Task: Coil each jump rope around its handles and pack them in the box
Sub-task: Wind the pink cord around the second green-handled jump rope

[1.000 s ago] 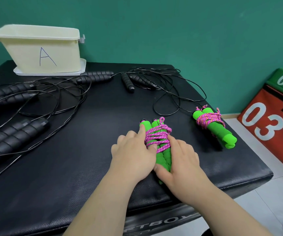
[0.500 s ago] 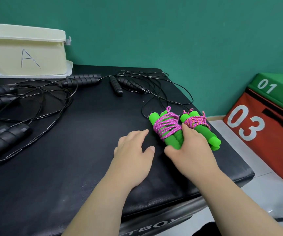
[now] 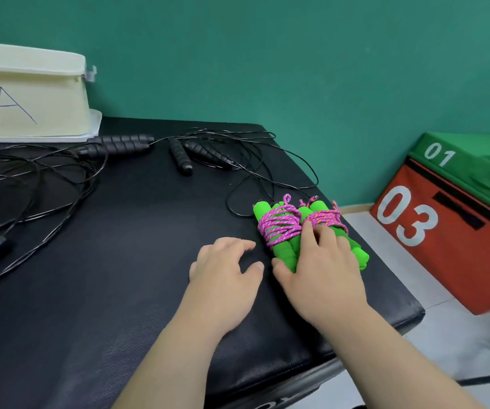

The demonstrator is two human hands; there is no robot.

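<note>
Padding (image 3: 105,305), black and faintly grained, covers the bench top under both hands. A cream box marked A (image 3: 40,93) stands far beyond the fingertips, at the back corner on the left hand's side. Between it and the fingers sprawl the black ropes (image 3: 114,147), uncoiled, their thin cords looping loosely over the pad.

The pair of green bundles (image 3: 279,234) lies side by side and touching, directly under the right hand (image 3: 323,273). Each is two foam handles bound with pink braided cord. The right hand's fingers (image 3: 308,234) bend over the tops of both, the thumb pressed to the near end of the inner bundle and the little-finger side draped over the outer one. It looks like a clasp, though I can't see how firm it is. Just past the little finger the bench edge drops away.

The left hand (image 3: 226,273) rests palm down on the pad, fingers relaxed and slightly spread, holding nothing. Its fingertips stop just short of the inner bundle.

I'd judge these bundles light, squashy and grippy rather than slick. The weak point is the wrap: short cord ends stick up beyond the fingertips, so lifting by the cord could unwind it. Better to squeeze across the handles over the windings, with the left hand closing in from its side, since two bundles make a wide span for one hand.
</note>
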